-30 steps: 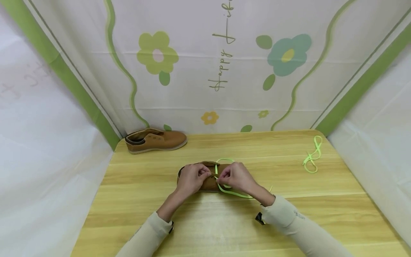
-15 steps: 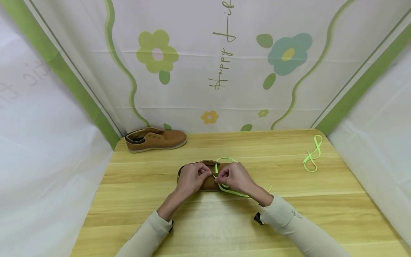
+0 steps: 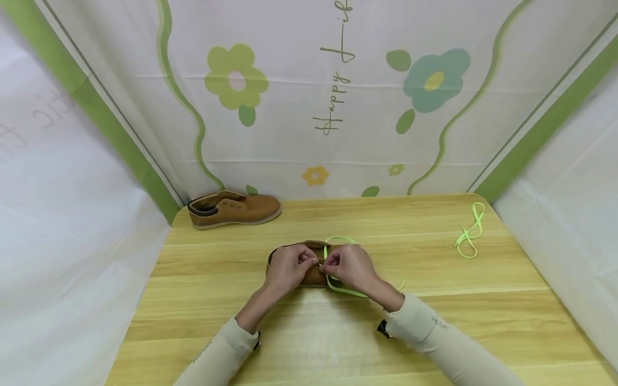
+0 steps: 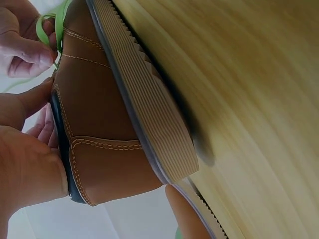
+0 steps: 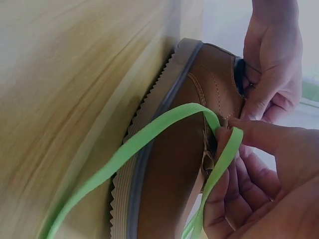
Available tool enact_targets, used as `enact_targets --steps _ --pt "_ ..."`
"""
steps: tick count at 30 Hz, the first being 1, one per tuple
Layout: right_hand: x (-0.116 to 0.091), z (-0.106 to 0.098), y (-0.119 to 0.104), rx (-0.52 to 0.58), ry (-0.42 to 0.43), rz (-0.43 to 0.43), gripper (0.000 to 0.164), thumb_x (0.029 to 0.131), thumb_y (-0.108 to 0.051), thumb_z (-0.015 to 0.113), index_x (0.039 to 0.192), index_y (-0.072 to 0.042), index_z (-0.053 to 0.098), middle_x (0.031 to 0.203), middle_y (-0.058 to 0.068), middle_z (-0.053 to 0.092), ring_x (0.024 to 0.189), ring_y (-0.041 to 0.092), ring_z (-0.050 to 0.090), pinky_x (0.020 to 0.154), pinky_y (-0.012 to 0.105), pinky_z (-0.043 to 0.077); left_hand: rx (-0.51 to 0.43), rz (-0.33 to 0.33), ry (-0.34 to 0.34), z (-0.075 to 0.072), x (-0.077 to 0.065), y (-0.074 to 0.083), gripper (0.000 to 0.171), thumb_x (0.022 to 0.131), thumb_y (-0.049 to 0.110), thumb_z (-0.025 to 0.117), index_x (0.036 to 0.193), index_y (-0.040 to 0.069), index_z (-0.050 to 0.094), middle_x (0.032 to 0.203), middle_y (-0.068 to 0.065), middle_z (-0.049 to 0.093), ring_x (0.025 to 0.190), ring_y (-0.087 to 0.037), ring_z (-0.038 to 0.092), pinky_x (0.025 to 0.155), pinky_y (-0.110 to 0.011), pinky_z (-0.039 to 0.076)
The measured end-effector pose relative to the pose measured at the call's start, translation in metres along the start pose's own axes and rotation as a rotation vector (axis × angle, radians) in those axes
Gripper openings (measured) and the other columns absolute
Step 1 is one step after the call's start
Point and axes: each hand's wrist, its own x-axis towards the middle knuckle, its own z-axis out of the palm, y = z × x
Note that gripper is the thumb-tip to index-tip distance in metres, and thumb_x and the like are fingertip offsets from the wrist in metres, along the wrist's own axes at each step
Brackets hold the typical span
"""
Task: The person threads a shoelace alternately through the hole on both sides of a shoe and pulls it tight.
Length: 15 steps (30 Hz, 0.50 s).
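Note:
A brown leather shoe lies sole down on the wooden table, toe pointing right. My left hand pinches the edge of its eyelet flap between thumb and fingers; the thumb presses the outer side in the left wrist view. Just right of it, my right hand pinches a neon green shoelace at the eyelets, fingertips almost meeting the left ones. The lace crosses the shoe's opening and loops down along its near side. In the right wrist view the lace end is hidden between thumb and forefinger.
A second brown shoe, without a lace, stands at the table's back left. Another green shoelace lies loosely looped at the back right. A white floral curtain hangs behind the wooden table, with white fabric at both sides.
My right hand has shifted slightly left, closer to the left fingertips, and the lace's trailing end has moved left with it. The left hand and the shoe stay in place.

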Motion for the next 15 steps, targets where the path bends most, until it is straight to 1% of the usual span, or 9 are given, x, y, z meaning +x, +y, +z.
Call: enact_targets --steps 3,7,11,15 --pt "-0.0006 0.0010 -0.0012 -0.011 0.016 0.017 0.017 0.086 -0.019 0.089 0.072 -0.020 0.079 0.065 -0.013 0.070 0.056 -0.001 0.058 0.055 0.024 0.050 0.010 0.014 0.000 0.0000 -0.0006 0.0008 0.005 0.092 0.012 0.083 0.089 0.012 0.079 0.079 0.003 0.076 0.068 -0.007 0.067 0.062 -0.022 0.053" --pt "-0.0007 0.0029 -0.0003 -0.043 0.048 -0.002 0.018 0.085 -0.021 0.091 0.073 -0.020 0.077 0.067 -0.012 0.070 0.056 -0.001 0.057 0.054 0.023 0.050 0.043 0.040 0.010 0.0002 -0.0018 0.0017 0.005 0.092 0.013 0.084 0.090 0.012 0.080 0.080 0.003 0.076 0.068 -0.007 0.068 0.062 -0.021 0.052" --pt "0.0002 0.0045 0.0016 -0.087 0.080 -0.016 0.022 0.083 -0.024 0.092 0.074 -0.021 0.073 0.068 -0.012 0.068 0.056 -0.002 0.056 0.053 0.022 0.048 0.109 0.073 0.014 -0.0007 -0.0044 0.0042 0.007 0.091 0.012 0.085 0.095 0.011 0.080 0.082 0.001 0.078 0.069 -0.009 0.070 0.062 -0.021 0.053" --pt "0.0020 0.0059 0.0034 -0.102 0.100 -0.036 0.024 0.082 -0.024 0.094 0.079 -0.020 0.071 0.070 -0.012 0.066 0.059 0.000 0.057 0.054 0.023 0.047 0.180 0.098 0.024 -0.0021 -0.0077 0.0073 0.012 0.089 0.011 0.087 0.098 0.010 0.080 0.085 -0.001 0.079 0.068 -0.010 0.070 0.061 -0.023 0.053"
